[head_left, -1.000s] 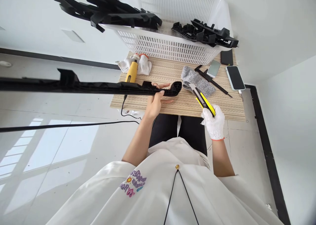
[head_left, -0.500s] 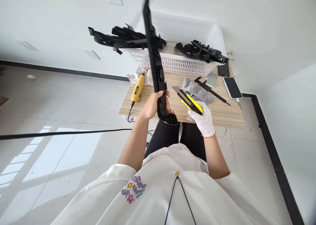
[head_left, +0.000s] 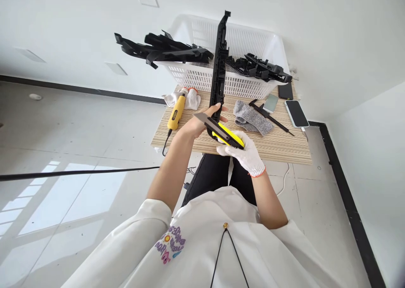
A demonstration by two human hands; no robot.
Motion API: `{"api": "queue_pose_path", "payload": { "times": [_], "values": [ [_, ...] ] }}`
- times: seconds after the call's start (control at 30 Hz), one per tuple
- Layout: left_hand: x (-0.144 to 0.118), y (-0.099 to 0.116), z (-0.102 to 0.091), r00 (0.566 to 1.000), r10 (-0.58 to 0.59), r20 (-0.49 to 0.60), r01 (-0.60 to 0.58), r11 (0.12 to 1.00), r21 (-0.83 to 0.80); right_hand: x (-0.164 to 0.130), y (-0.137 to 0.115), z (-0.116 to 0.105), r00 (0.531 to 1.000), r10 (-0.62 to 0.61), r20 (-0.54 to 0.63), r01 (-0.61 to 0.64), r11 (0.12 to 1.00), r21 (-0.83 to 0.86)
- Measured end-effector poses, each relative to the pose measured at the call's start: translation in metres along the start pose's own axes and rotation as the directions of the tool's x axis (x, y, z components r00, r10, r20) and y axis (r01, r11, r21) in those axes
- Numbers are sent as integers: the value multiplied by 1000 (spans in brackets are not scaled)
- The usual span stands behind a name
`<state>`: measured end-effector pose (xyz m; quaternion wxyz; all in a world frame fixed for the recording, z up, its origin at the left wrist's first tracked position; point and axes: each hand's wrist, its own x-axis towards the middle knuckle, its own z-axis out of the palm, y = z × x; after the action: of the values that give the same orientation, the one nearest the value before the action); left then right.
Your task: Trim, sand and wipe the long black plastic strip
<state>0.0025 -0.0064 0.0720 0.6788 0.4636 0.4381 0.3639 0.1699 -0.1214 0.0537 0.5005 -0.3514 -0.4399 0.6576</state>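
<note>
- The left hand (head_left: 196, 125) is bare. Its fingers wrap around the low end of a long black strip (head_left: 219, 71) and hold it standing up over the table (head_left: 284, 149).
- The top of the strip pokes up in front of the white basket (head_left: 253, 83) (the basket has more black parts (head_left: 164, 49) lying on its rim).
- The right hand (head_left: 245, 151) wears a white glove. Its fingers are closed tight around a yellow knife (head_left: 223, 134).
- The blade is out and points at the left hand, very near the bare fingers.
- I think the knife could slip off the hard plastic and cut that hand, since it has no glove.
- The tall strip could also tip and knock the basket if the grip goes loose.
- A yellow tool (head_left: 176, 110), a grey cloth (head_left: 249, 116) and a phone (head_left: 296, 113) lie on the table too.
</note>
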Motion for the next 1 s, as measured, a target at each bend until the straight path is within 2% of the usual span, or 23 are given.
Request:
{"api": "queue_pose_path", "payload": {
  "times": [0.13, 0.2, 0.3, 0.4, 0.47, 0.63, 0.7, 0.8, 0.9, 1.0],
  "values": [
    [-12, -16, 3, 988, 148, 39, -143, 984, -108, 20, 5, 11, 994, -79, -80, 72, 993, -90],
    [-18, -25, 5, 984, 173, 47, -162, 969, -188, 28, 11, 12, 987, -69, -146, 47, 988, -146],
    [-21, -36, 5, 981, 195, 8, -187, 949, -255, 32, 16, 8, 980, -41, -196, 14, 990, -138],
    [-20, -42, 2, 977, 211, -6, -206, 948, -243, 28, 10, -8, 975, -63, -215, 36, 991, -126],
    [-20, -46, 2, 976, 217, -14, -216, 957, -194, 23, 3, -25, 960, -91, -264, 42, 981, -188],
    [-20, -55, 13, 976, 189, -111, -200, 974, -102, 6, -7, -67, 912, -100, -398, -43, 941, -335],
    [-18, -57, 17, 975, 157, -156, -175, 978, -113, 0, -6, -76, 911, -72, -407, -78, 937, -340],
    [-13, -60, 19, 971, 121, -206, -160, 969, -189, -5, -2, -80, 934, -25, -357, -132, 904, -407],
    [-10, -62, 15, 988, 81, -133, -115, 954, -277, -1, 0, -76, 953, -62, -296, -123, 814, -568],
    [-11, -62, 10, 997, 55, -46, -67, 943, -325, 7, 1, -75, 931, -164, -326, -112, 721, -684]
  ]
}}
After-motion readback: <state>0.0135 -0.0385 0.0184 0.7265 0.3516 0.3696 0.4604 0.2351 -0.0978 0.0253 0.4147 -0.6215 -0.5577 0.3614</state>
